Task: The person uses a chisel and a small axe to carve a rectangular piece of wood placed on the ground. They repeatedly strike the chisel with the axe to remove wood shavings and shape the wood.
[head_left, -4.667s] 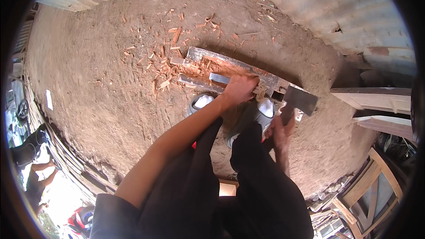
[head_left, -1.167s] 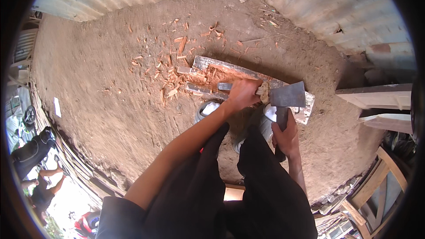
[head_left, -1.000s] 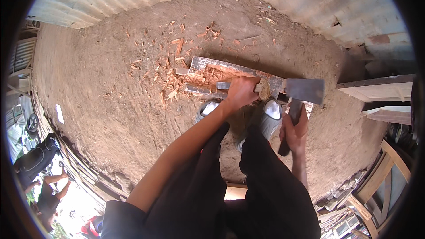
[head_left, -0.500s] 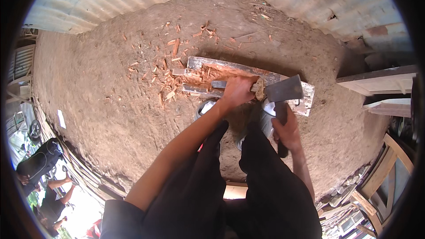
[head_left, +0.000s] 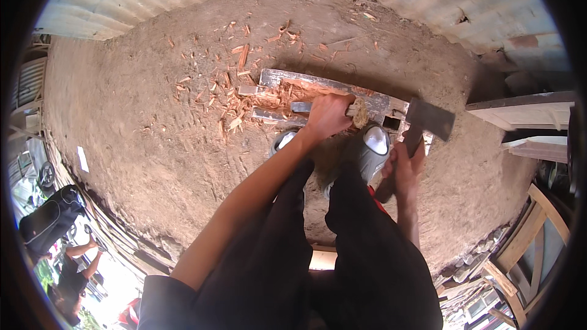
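Observation:
My left hand [head_left: 329, 115] is closed round a chisel, its steel blade [head_left: 301, 107] lying along the hollowed, splintered part of a weathered wooden board [head_left: 378, 101]. The chisel handle's end [head_left: 361, 112] is frayed. My right hand [head_left: 405, 165] grips the dark handle of a hatchet, whose broad metal head [head_left: 431, 120] is held to the right of the chisel, over the board's right end. Both grey-and-white shoes [head_left: 376, 142] are at the near side of the board. Pale reddish wood chips [head_left: 242, 56] lie thickly around the board's left end.
Corrugated metal sheets [head_left: 428, 0] line the far side of the dirt ground [head_left: 122, 116]. At right stand panelled boards [head_left: 520, 110] and a wooden frame [head_left: 520, 238]. At lower left are piled sticks, a black bag [head_left: 49, 220] and another person [head_left: 70, 281].
Since half a second ago, my right hand and the hatchet have moved right, away from the chisel's end. My left hand still grips the chisel in about the same place.

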